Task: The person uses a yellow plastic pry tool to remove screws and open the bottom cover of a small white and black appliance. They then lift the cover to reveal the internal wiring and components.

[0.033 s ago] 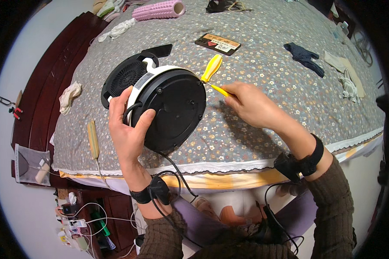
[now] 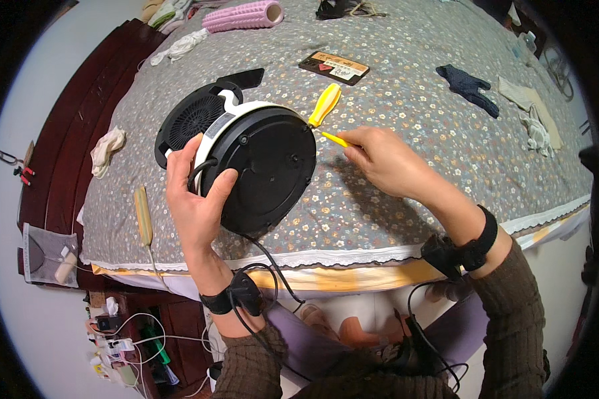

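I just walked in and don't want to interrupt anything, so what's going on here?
A person's left hand steadies a white-and-black plastic appliance with a vented grille, tipped so its round black base faces the camera. The right hand holds a slim yellow tool pointed toward the base's right edge; whether its tip touches is too small to tell. A thick, yellow-handled tool lies just beyond on the grey floral bedcover.
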`<action>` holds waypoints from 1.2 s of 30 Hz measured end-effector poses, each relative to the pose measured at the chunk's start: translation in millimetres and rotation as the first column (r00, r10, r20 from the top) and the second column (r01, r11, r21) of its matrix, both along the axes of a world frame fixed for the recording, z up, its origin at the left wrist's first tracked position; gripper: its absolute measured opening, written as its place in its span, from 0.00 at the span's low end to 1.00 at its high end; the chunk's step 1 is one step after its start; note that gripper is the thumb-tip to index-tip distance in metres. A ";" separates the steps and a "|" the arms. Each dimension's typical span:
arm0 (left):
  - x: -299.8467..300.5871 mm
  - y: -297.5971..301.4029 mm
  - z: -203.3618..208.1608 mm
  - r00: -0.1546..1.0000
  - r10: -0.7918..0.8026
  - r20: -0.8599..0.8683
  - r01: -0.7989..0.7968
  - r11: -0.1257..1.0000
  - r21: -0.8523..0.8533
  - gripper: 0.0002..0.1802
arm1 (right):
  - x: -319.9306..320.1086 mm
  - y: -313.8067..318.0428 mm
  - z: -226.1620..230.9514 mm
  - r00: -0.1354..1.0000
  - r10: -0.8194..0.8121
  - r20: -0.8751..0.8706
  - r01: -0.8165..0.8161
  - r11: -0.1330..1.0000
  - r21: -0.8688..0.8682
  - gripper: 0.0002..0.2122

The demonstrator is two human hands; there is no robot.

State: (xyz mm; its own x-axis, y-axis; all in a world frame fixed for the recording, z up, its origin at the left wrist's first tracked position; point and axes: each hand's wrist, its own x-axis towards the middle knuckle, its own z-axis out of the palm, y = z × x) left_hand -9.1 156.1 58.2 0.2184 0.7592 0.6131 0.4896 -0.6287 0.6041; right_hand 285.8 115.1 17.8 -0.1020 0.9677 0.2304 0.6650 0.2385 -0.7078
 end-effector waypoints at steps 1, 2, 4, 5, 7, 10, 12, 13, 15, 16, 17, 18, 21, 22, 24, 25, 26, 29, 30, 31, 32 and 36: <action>0.0 0.4 0.3 1.000 -0.003 0.003 0.003 1.000 -0.002 0.34 | -0.3 -0.6 -0.6 1.000 -0.009 -0.009 0.009 0.999 0.031 0.11; 0.1 1.0 0.4 1.000 -0.004 0.007 0.004 1.000 -0.003 0.34 | -0.8 -0.8 -0.5 1.000 -0.022 -0.012 0.023 0.998 0.061 0.11; 0.0 2.0 -0.4 1.000 -0.012 0.019 0.012 1.000 -0.001 0.34 | -1.4 -1.1 0.2 0.999 -0.038 -0.018 0.039 0.994 0.101 0.11; -0.3 2.1 -1.1 0.999 -0.019 0.027 0.019 1.000 0.001 0.34 | -1.5 -1.3 0.8 0.999 -0.041 -0.022 0.043 0.993 0.108 0.12; -0.9 2.8 -1.9 0.999 -0.025 0.026 0.025 1.000 0.009 0.34 | -2.0 -1.3 1.6 0.999 -0.050 -0.014 0.051 0.991 0.125 0.11; -1.4 3.6 -1.7 0.999 -0.026 0.021 0.026 1.000 0.015 0.35 | -2.8 -0.9 2.0 0.998 -0.061 0.016 0.058 0.988 0.142 0.11; -0.6 2.9 -2.0 0.999 -0.028 0.041 0.027 1.000 0.004 0.36 | -3.1 -0.4 2.1 0.998 -0.062 0.025 0.058 0.989 0.136 0.11; -0.4 2.5 -1.7 0.999 -0.029 0.044 0.029 1.000 0.000 0.36 | -3.2 -0.4 2.2 0.998 -0.060 0.020 0.057 0.989 0.135 0.11; 0.1 1.9 -1.2 0.998 -0.032 0.052 0.033 0.999 -0.006 0.36 | -3.5 -0.9 2.6 0.998 -0.060 0.012 0.058 0.990 0.126 0.11; 0.4 2.0 -0.9 0.998 -0.029 0.047 0.029 1.000 -0.003 0.36 | -3.8 -1.4 2.9 0.998 -0.056 0.006 0.055 0.989 0.137 0.11; 0.6 2.1 -0.7 0.999 -0.026 0.043 0.026 1.000 -0.001 0.37 | -4.2 -2.0 3.3 0.998 -0.057 0.002 0.056 0.988 0.142 0.11; 0.5 2.0 -0.5 0.999 -0.022 0.039 0.022 1.000 0.002 0.37 | -4.7 -2.7 3.7 0.998 -0.056 -0.005 0.056 0.989 0.137 0.11; 0.9 0.4 -1.3 0.999 -0.004 0.053 0.006 1.000 -0.021 0.37 | -5.2 -4.2 5.5 0.998 -0.054 -0.030 0.056 0.995 0.082 0.11; 0.8 0.4 -1.1 0.999 0.000 0.041 0.000 1.000 -0.014 0.37 | -5.6 -4.6 6.0 0.998 -0.053 -0.037 0.057 0.992 0.111 0.11; 0.1 0.9 -0.4 1.000 0.005 0.025 -0.004 1.000 -0.005 0.38 | -6.8 -5.5 6.8 0.997 -0.059 -0.058 0.067 0.989 0.132 0.11; -0.2 1.0 0.0 1.000 0.006 0.016 -0.006 1.000 -0.001 0.37 | -6.9 -6.3 7.3 0.997 -0.053 -0.058 0.061 0.986 0.154 0.11; -0.6 1.1 0.3 1.000 0.007 0.008 -0.007 1.000 0.002 0.37 | -7.1 -7.2 7.6 0.996 -0.055 -0.065 0.063 0.988 0.139 0.11; -0.1 1.3 0.5 1.000 0.005 0.002 -0.005 1.000 0.012 0.37 | -10.0 -6.3 8.4 0.995 -0.052 -0.083 0.062 0.991 0.121 0.12; 0.2 1.5 0.6 1.000 0.003 0.003 -0.003 1.000 0.015 0.37 | -11.0 -5.5 8.5 0.995 -0.050 -0.086 0.061 0.991 0.120 0.12; 0.5 1.1 0.7 1.000 0.003 0.005 -0.003 1.000 0.012 0.37 | -11.5 -5.5 8.5 0.994 -0.056 -0.092 0.067 0.991 0.116 0.12; 0.6 0.5 0.7 1.000 0.004 0.007 -0.004 1.000 0.009 0.37 | -12.1 -5.5 8.4 0.994 -0.061 -0.095 0.071 0.991 0.112 0.12; 0.5 -0.2 1.1 1.000 0.009 0.006 -0.009 1.000 0.002 0.36 | -12.7 -5.4 8.4 0.990 -0.078 -0.113 0.091 0.990 0.110 0.11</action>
